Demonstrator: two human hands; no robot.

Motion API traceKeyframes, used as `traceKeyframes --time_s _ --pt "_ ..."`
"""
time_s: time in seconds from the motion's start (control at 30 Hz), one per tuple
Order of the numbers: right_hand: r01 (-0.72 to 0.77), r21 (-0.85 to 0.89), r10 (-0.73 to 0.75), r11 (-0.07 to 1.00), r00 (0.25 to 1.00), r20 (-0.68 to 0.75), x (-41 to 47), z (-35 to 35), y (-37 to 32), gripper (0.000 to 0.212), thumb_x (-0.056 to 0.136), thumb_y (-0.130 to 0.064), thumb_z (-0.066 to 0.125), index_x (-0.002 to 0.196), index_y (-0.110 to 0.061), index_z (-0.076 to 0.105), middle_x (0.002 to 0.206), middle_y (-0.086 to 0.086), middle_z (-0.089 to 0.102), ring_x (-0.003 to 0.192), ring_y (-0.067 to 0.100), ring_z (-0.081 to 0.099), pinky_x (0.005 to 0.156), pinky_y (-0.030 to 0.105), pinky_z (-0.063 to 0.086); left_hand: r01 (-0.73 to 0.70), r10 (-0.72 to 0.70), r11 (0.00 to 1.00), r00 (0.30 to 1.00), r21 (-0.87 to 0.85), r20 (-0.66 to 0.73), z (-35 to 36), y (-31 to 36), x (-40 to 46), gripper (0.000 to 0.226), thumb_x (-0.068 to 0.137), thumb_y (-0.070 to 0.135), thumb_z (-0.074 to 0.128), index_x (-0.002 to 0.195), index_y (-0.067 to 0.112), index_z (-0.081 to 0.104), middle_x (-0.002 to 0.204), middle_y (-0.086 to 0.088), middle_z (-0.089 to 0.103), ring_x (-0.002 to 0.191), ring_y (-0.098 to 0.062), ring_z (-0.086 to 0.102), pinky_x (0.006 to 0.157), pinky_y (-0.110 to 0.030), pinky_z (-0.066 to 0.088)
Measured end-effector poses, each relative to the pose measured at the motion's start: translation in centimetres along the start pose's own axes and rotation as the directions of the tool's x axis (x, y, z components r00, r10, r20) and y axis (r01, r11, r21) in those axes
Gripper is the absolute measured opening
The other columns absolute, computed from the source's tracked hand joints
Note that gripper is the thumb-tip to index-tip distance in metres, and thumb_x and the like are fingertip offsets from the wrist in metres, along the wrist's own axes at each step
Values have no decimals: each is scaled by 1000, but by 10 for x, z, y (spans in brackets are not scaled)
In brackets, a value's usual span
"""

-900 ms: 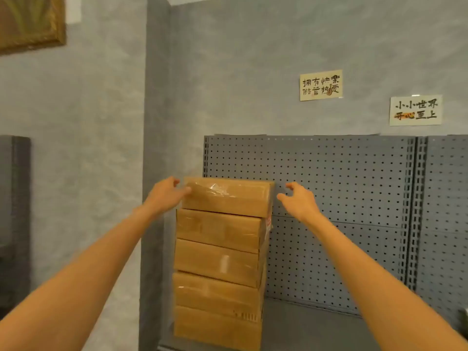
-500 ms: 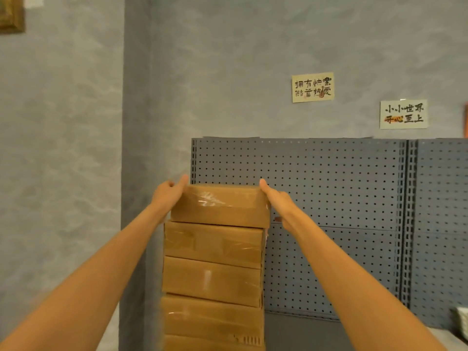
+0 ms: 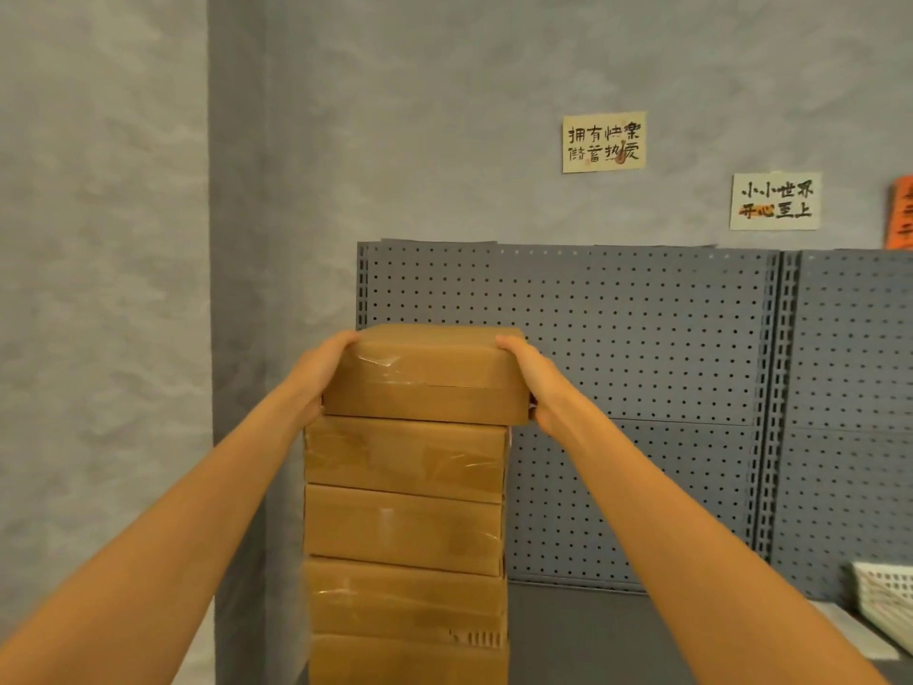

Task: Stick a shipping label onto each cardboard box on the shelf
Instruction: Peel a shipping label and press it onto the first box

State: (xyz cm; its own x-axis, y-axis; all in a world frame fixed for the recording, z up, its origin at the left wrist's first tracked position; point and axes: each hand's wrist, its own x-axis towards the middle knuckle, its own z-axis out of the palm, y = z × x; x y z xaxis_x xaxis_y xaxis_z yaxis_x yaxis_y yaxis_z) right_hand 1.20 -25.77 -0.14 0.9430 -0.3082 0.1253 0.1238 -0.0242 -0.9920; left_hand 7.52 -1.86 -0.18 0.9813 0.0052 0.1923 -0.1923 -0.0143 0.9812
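A stack of several taped brown cardboard boxes (image 3: 405,526) stands on the grey shelf (image 3: 583,630) in front of a pegboard back panel. The top box (image 3: 427,373) sits slightly skewed and overhangs the one below toward the right. My left hand (image 3: 316,375) grips its left end and my right hand (image 3: 531,383) grips its right end, thumbs over the upper edge. No shipping label shows on any visible box face.
The grey pegboard panel (image 3: 642,388) rises behind the stack. A white plastic mesh basket (image 3: 887,603) sits at the right edge of the shelf. Paper signs (image 3: 603,141) hang on the wall above. A grey wall corner (image 3: 237,338) stands just left of the boxes.
Both hands closed in on the top box and now grip its two ends. The box has shifted a little to the right and looks lifted or tilted off the stack.
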Motion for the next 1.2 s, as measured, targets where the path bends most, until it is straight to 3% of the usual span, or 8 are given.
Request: traceKeyframes --time_s 0.23,0.33,0.4,0.53,0.67,0.87,1.07,1.2 --pt "125 -42 -128 991 990 -62 -20 -46 2 56 82 -49 58 127 -17 48 120 5 55 101 20 54 73 35 45 -14 18 995 999 -102 35 33 9 -27 29 87 32 60 109 16 51 94 -2 56 84 -16 54 92 -37 44" --pt "143 -28 -145 989 987 -74 -33 -80 6 48 83 -45 58 122 -19 52 119 4 56 107 22 54 91 44 46 -16 28 993 995 -121 99 57 15 -46 37 85 39 63 115 19 53 105 -4 61 93 -19 58 96 -40 46" --pt "148 -13 -149 989 987 -66 -44 -103 11 37 85 -42 58 116 -21 54 118 3 57 108 23 55 94 45 45 -18 34 993 990 -115 140 75 16 -56 54 80 49 67 123 20 52 113 -3 61 100 -20 59 96 -40 46" --pt "154 30 -152 988 986 -63 -65 -154 19 31 89 -34 57 117 -20 53 115 1 58 105 21 56 98 43 43 -71 79 996 988 -62 135 115 14 -75 67 76 54 70 122 9 52 113 -4 61 95 -18 59 69 -30 45" --pt "146 40 -141 989 986 -92 -84 -203 29 34 89 -32 56 120 -19 52 117 2 58 108 23 55 98 43 43 -126 125 992 984 -1 129 160 5 -102 69 79 51 69 128 10 43 122 -4 55 95 -16 56 62 -28 40" --pt "143 22 -140 989 984 -112 -112 -259 44 31 90 -27 55 120 -20 53 111 1 60 96 18 55 86 37 43 -116 115 993 976 -9 184 210 -18 -145 59 81 49 66 129 17 52 122 0 60 102 -17 56 70 -27 40" --pt "113 12 -112 994 993 -46 -130 -296 73 42 91 -36 57 130 -21 51 117 -3 62 104 15 59 90 34 47 -18 22 1000 982 -19 190 236 -56 -174 66 78 51 68 133 20 49 125 1 58 110 -20 55 95 -37 44" --pt "52 -3 -52 999 998 -38 -133 -312 103 49 88 -41 61 131 -21 50 121 -1 62 107 18 60 93 38 49 61 -59 998 980 -1 188 250 -85 -190 61 81 49 67 130 17 50 121 0 59 107 -20 56 84 -32 45"
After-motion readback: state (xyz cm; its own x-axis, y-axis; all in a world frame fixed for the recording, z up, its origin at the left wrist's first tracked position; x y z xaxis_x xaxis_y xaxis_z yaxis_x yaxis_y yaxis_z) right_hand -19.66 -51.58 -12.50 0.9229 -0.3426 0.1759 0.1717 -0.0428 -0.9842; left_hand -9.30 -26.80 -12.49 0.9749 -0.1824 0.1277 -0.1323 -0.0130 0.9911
